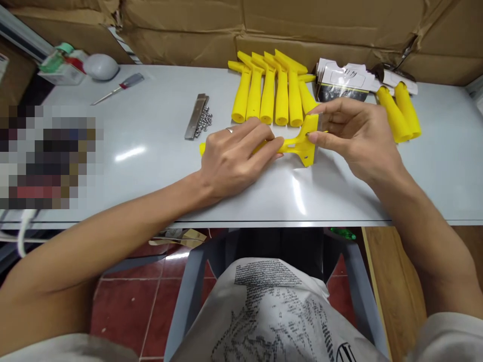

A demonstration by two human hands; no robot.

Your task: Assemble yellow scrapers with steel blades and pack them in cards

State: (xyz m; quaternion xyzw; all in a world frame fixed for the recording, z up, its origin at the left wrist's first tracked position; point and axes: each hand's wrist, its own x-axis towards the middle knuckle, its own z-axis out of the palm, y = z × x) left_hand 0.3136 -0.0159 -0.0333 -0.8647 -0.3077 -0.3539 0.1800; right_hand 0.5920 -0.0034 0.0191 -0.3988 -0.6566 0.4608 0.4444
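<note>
A yellow plastic scraper lies sideways just above the table, its flared head to the right. My left hand is wrapped over its handle, hiding most of it; the handle's end shows past my knuckles. With thumb and fingers, my right hand pinches the flared head at its far corner. A thin metal blade shows along the head's edge, partly behind my fingers. One small hole is visible in the lower corner of the head. Beyond my left hand are a stack of metal blades and a pile of small screws.
Several yellow scraper handles lie in a row at the back, with more yellow handles at right. Printed cards sit between them. A screwdriver, a white rounded object and a blurred patch are at left. Cardboard lines the back.
</note>
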